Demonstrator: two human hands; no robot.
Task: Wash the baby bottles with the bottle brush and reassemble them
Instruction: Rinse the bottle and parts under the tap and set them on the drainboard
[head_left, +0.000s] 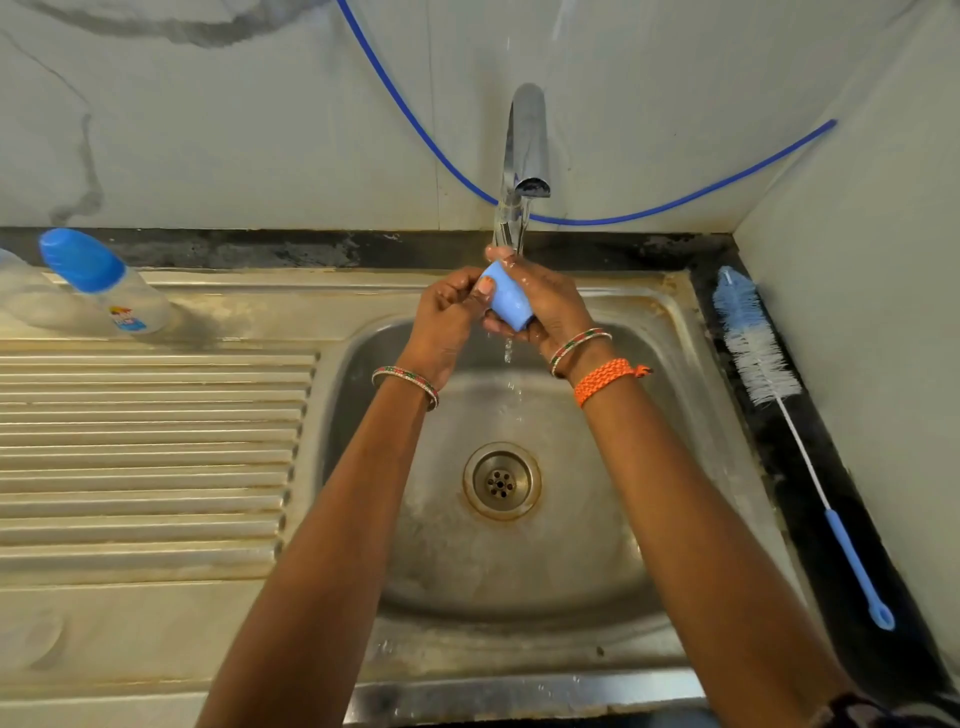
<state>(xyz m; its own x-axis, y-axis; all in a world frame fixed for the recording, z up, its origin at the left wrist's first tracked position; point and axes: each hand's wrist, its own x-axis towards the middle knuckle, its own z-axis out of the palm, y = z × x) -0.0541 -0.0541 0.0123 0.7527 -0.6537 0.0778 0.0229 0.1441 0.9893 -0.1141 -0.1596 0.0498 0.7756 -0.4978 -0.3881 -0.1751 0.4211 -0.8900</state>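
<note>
Head view, looking down over a steel sink (691, 332): both hands meet under the running tap (525, 140), clamped together on a small light-blue bottle cap (508, 299). The left hand (451, 312) pinches the cap's closed end between thumb and curled fingers; the right hand (545, 306) cups it from the far side and beneath, fingers wrapped round it. The cap's long axis runs obliquely, closed end up toward the tap and open rim down toward the right wrist, with the stream (508, 353) running off below the grip into the basin above the drain (501, 480). Away from the grip to its right, well apart, the bottle brush (753, 348) lies on the dark counter ledge, bristle head far and handle loop near, its axis roughly parallel to the right forearm; the right hand is judged the nearer for taking it. Away to the left of the grip, on the back edge of the ribbed drainboard (156, 441), a capped baby bottle (111, 291) lies tilted, nearer the left hand. A blue hose (675, 205) hangs along the wall behind. The step in hand appears to be rinsing the cap.
</note>
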